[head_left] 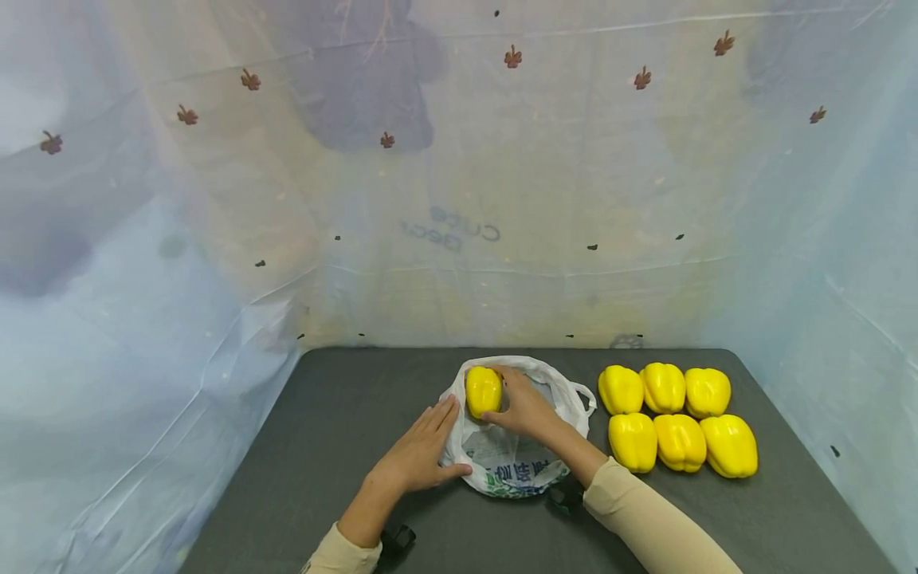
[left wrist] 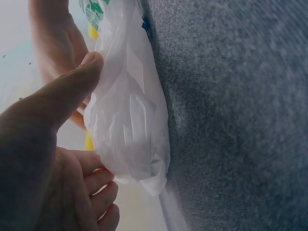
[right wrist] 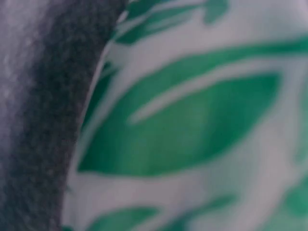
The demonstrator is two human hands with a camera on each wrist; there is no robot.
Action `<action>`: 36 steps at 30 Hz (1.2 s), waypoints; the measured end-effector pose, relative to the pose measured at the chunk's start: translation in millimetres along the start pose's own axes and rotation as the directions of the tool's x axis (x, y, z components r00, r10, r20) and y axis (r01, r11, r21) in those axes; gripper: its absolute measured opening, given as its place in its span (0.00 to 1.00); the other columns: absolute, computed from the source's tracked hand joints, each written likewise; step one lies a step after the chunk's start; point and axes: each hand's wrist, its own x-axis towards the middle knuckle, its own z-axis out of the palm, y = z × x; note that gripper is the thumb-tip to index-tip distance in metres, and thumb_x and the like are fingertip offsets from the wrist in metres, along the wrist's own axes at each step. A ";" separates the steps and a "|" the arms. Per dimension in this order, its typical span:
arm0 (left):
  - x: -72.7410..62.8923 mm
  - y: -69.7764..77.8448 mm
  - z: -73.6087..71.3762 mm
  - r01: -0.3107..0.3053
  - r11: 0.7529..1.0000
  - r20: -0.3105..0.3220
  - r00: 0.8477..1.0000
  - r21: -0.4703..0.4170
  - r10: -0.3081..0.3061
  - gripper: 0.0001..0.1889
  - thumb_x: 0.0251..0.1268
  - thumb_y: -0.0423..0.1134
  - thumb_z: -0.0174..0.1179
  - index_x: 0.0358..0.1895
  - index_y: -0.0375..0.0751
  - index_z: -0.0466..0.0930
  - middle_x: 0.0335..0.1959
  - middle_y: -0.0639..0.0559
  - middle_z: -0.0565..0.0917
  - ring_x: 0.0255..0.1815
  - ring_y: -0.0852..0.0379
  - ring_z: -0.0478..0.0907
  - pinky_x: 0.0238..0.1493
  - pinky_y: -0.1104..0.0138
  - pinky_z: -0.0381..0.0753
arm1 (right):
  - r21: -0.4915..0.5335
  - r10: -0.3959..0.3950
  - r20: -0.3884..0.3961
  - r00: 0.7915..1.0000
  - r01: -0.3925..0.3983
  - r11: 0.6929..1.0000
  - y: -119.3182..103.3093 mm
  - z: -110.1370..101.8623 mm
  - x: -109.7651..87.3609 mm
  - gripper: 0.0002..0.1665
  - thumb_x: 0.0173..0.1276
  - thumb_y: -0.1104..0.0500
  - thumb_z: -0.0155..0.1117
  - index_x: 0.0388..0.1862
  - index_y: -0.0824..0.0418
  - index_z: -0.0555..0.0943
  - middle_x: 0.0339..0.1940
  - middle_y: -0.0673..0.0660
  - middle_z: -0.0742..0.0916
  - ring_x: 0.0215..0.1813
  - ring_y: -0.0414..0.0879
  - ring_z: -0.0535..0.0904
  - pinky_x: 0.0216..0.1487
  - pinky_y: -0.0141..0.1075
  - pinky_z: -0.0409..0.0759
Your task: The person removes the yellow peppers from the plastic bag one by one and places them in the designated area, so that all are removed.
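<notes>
A white plastic bag (head_left: 516, 474) with printed lettering and green leaves lies opened wide at the middle of the table. Inside its mouth, on the left, my right hand (head_left: 527, 406) grips a yellow bell pepper (head_left: 484, 392) between thumb and fingers. My left hand (head_left: 419, 450) rests against the bag's left side with fingers extended. In the left wrist view, the left thumb (left wrist: 79, 82) touches the bag's rim (left wrist: 103, 67), and the fingers lie beside its wall. Only the bag's green leaf print (right wrist: 183, 125) fills the right wrist view, with no hand showing there.
Several yellow bell peppers (head_left: 679, 442) stand in two rows on the dark grey table (head_left: 344, 414), right of the bag. A bag handle loop (head_left: 590, 399) sticks out towards them. Patterned plastic sheeting (head_left: 459, 303) hangs behind the table and along both sides.
</notes>
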 end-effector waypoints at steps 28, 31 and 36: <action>-3.1 0.2 -0.4 -0.045 0.999 -0.053 0.998 -0.019 0.044 0.58 0.71 0.63 0.69 0.86 0.28 0.48 0.88 0.34 0.51 0.87 0.34 0.52 0.87 0.44 0.52 | -0.025 -0.077 -0.082 0.994 0.075 0.997 0.2 -38.4 -40.6 0.56 0.63 0.51 0.85 0.83 0.64 0.66 0.75 0.63 0.78 0.72 0.60 0.77 0.73 0.59 0.78; -3.5 -0.8 1.2 -0.052 0.998 -0.058 0.997 -0.025 0.050 0.58 0.71 0.63 0.69 0.86 0.28 0.48 0.88 0.33 0.51 0.87 0.34 0.52 0.87 0.44 0.51 | -0.023 -0.090 -0.094 0.991 0.089 0.996 0.0 -42.2 -44.8 0.56 0.62 0.51 0.86 0.82 0.64 0.66 0.74 0.64 0.79 0.71 0.60 0.78 0.71 0.59 0.79; -2.7 0.3 -0.2 -0.036 0.999 -0.042 0.999 -0.017 0.035 0.58 0.71 0.62 0.70 0.87 0.29 0.47 0.89 0.35 0.50 0.88 0.36 0.51 0.87 0.45 0.51 | -0.006 -0.080 -0.090 0.993 0.080 0.997 -1.4 -49.5 -51.9 0.56 0.63 0.52 0.85 0.83 0.64 0.66 0.75 0.64 0.78 0.72 0.61 0.78 0.72 0.61 0.78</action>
